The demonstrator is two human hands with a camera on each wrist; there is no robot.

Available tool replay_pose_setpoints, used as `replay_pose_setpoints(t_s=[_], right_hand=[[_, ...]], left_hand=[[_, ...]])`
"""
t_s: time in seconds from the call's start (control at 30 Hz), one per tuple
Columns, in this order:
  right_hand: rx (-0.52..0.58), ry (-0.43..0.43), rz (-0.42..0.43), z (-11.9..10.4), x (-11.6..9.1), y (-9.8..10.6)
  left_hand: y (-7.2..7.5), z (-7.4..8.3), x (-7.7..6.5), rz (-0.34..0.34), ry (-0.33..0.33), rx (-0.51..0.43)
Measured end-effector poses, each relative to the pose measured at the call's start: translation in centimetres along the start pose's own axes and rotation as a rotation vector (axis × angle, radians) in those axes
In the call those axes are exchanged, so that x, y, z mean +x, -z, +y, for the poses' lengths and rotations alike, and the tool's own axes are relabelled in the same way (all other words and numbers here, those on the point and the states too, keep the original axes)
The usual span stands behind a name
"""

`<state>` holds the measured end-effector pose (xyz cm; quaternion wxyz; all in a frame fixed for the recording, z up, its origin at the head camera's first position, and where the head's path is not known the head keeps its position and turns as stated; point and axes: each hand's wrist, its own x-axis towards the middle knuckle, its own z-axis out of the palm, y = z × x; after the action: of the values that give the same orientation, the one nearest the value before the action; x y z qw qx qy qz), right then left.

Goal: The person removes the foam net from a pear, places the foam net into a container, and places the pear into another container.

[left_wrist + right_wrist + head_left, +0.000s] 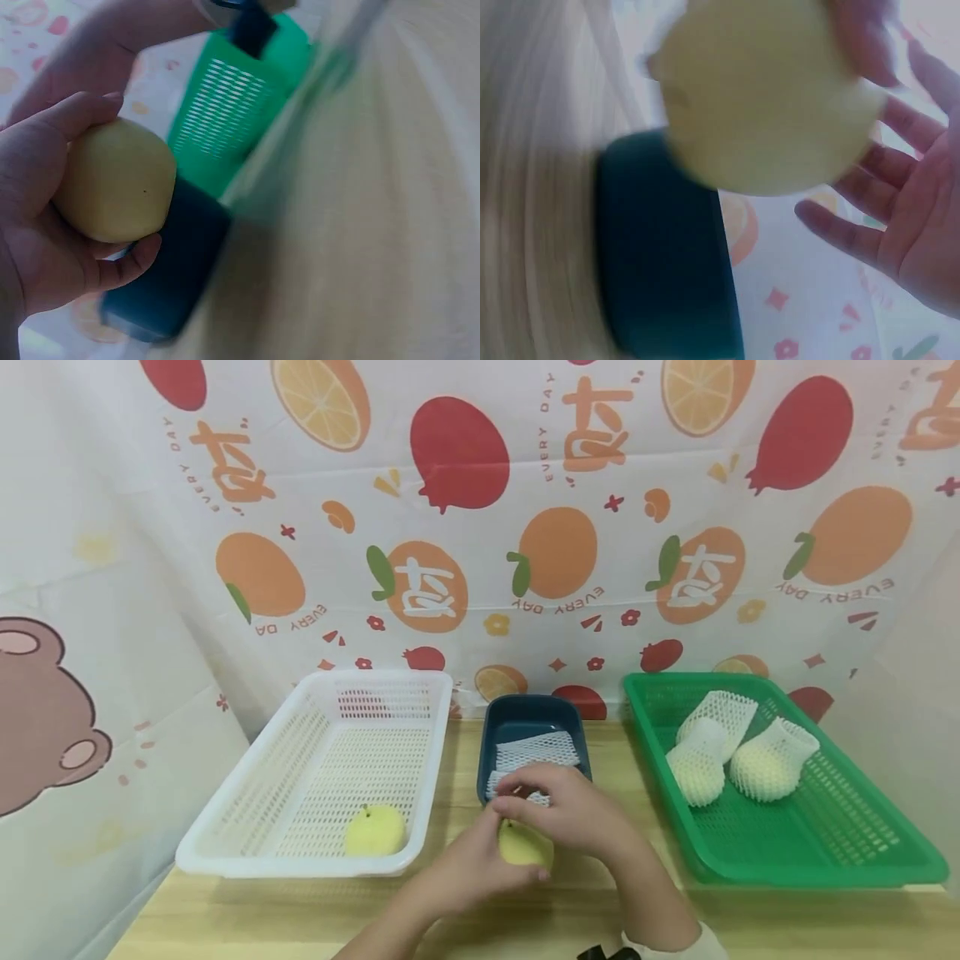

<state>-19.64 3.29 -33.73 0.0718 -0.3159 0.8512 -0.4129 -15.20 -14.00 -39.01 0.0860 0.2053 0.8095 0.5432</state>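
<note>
A round, pale yellow pear (527, 846) sits in my left hand (476, 864), whose fingers curl round it in front of the dark blue box (491, 735). The left wrist view shows its smooth bare skin, with the thumb and fingers wrapped about the pear (116, 180). My right hand (581, 814) arches over the top of the pear, fingertips right by the left fingers. In the right wrist view the fingers of the right hand (907, 195) are spread and relaxed beside the fruit. White foam nets (538, 749) lie in the box, partly hidden behind the right hand.
On the left stands a white basket (435, 777) with one bare pear (377, 831) near its front. A green basket (660, 760) on the right holds several pears in foam nets (768, 762). A fruit-print cloth (480, 568) hangs behind the wooden table (247, 914).
</note>
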Motion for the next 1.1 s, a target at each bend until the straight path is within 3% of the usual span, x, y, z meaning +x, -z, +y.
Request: replay_pose_setpoints(t_s=[0.2, 0.4, 0.73, 0.93, 1.0, 1.1], right_hand=[[0.058, 0.137, 0.050, -1.8, 0.5, -2.1], [0.110, 0.186, 0.101, -3.0, 0.8, -3.8], [0.201, 0.319, 0.094, -5.2, 2.4, -7.5], [0.121, 0.298, 0.084, -6.1, 4.2, -11.0], [0.035, 0.300, 0.075, -6.0, 4.4, -12.1], [-0.177, 0.325, 0.079, -5.7, 4.6, -13.5]], left_hand=[[2.5, 2.0, -1.6, 0.173, 0.079, -0.025], [5.0, 3.1, -3.2, 0.284, 0.142, -0.025], [9.9, 3.6, -7.2, 0.407, 0.081, 0.150], [13.0, 2.6, -9.3, 0.460, 0.054, 0.326], [13.8, 2.0, -10.0, 0.477, 0.067, 0.386], [15.3, 1.0, -11.1, 0.514, 0.094, 0.493]])
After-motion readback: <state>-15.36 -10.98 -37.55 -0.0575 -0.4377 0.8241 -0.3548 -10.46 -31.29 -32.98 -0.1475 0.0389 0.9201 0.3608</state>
